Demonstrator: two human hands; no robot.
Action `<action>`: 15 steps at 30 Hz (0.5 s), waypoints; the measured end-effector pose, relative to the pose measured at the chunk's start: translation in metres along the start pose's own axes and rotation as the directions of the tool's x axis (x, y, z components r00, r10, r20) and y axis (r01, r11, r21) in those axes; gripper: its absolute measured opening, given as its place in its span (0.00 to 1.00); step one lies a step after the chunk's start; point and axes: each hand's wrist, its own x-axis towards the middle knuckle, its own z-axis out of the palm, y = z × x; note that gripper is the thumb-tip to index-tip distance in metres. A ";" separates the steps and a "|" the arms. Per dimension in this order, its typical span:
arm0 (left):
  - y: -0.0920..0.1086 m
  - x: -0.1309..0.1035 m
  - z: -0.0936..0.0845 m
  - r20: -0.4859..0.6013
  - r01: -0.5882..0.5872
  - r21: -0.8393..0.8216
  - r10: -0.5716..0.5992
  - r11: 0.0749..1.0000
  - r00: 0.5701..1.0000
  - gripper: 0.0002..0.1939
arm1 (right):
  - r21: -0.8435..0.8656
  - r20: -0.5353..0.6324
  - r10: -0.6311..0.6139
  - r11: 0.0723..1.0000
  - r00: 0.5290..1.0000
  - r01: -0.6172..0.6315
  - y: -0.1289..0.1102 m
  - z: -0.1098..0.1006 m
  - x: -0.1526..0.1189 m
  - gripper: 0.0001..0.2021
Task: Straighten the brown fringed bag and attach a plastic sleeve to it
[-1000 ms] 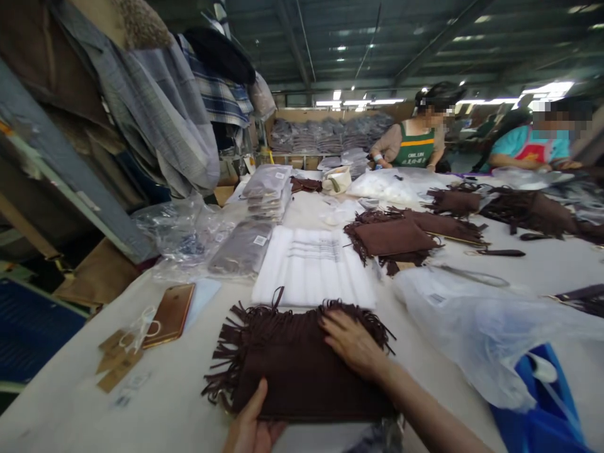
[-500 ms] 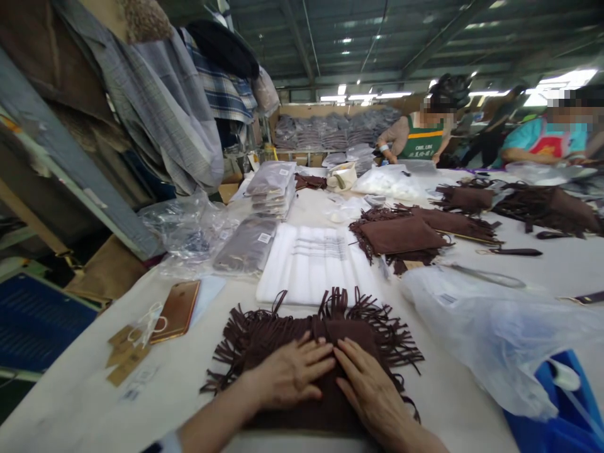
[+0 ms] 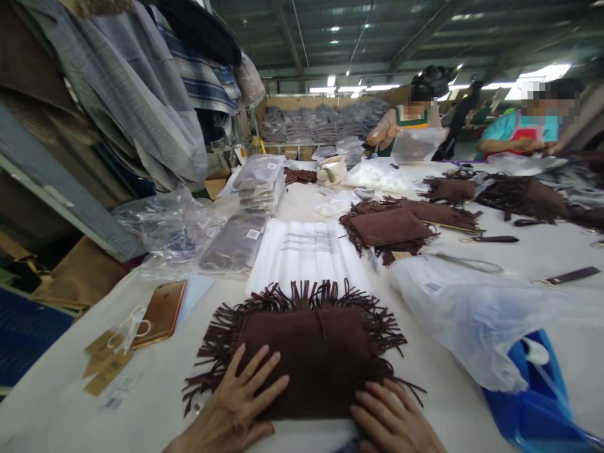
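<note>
Pressing down with both palms on the brown fringed pouch (image 3: 311,358), which lies flat on the white worktop (image 3: 155,402) directly in front of me. My left hand (image 3: 236,402) is spread wide, fingers fanned over the near-left corner of the pouch and its fringe. My right hand (image 3: 394,421) rests flat at the near-right corner, fingers loosely together. Neither grip closes on anything; both are open and flat, holding the pouch only by pressure from above. My judgement: the flat palms keep the soft suede from bunching and let the fringe splay evenly.

Orientation: long axis runs left to right across my view. The top fringe points away from me toward the folded white cloth (image 3: 306,255), which lies just beyond the fringe tips. Side fringes trail out left and right.

Surroundings: a gold phone (image 3: 160,313) and brown paper tags (image 3: 106,365) lie to the left, apart from the pouch. A clear plastic bag (image 3: 472,314) sits to the right, with a blue bag (image 3: 542,402) behind it at the worktop edge. More fringed pouches (image 3: 391,226) are laid out farther along. Two other people work at the far end.
</note>
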 end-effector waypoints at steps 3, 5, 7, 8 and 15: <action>-0.004 -0.008 0.011 -0.065 -0.006 0.146 0.016 0.989 0.998 0.40 | -0.265 -0.001 0.391 0.887 0.920 -0.377 0.023 -0.006 -0.007 0.14; -0.006 -0.010 0.017 -0.146 -0.001 0.251 0.039 0.968 0.989 0.36 | -0.299 -0.048 0.430 0.855 0.901 -0.424 0.025 -0.008 -0.011 0.12; -0.004 -0.012 0.025 -0.237 0.042 0.338 0.042 0.940 0.971 0.36 | -0.180 -0.038 0.234 0.955 0.972 -0.237 0.007 -0.002 -0.007 0.12; -0.001 -0.011 0.028 -0.272 0.072 0.367 0.033 0.927 0.962 0.36 | -0.115 -0.026 0.118 0.986 0.993 -0.121 -0.006 0.006 -0.002 0.15; 0.002 0.029 -0.019 -0.028 0.202 0.147 -0.201 0.968 0.979 0.33 | -0.185 0.021 0.187 0.966 0.982 -0.180 -0.029 0.040 0.054 0.24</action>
